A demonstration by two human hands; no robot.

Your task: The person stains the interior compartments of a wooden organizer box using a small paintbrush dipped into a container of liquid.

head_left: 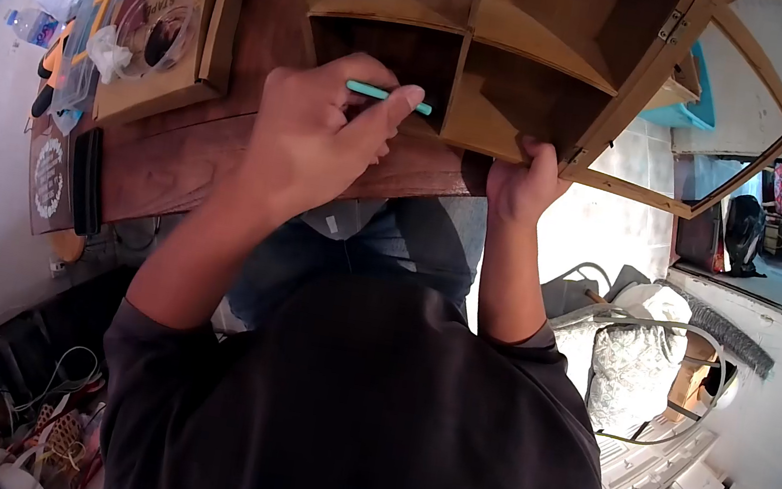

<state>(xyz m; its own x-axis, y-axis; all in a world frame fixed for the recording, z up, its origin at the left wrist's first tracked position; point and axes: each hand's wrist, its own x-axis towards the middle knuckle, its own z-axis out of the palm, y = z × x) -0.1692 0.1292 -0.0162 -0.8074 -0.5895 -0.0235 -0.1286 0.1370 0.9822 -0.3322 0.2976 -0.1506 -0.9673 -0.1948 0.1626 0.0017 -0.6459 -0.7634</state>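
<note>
My left hand (322, 133) pinches a thin teal stick (383, 96) between thumb and fingers. It looks like a pen, but its kind is not plain. This hand is in front of the lower left compartment of a wooden cabinet (513, 141). My right hand (524, 186) grips the cabinet's near edge by the lower right compartment, thumb inside and fingers hidden beneath. The cabinet lies on a reddish-brown wooden table (155, 164), with its framed door (754, 81) swung out to the right.
A cardboard box (171, 60) with a clear round plastic piece on it stands at the left. Beyond are a water bottle (31, 27) and a black bar (88, 181). At the lower right sits a white patterned bundle (636, 362); a turquoise tub (702, 94) is behind the door.
</note>
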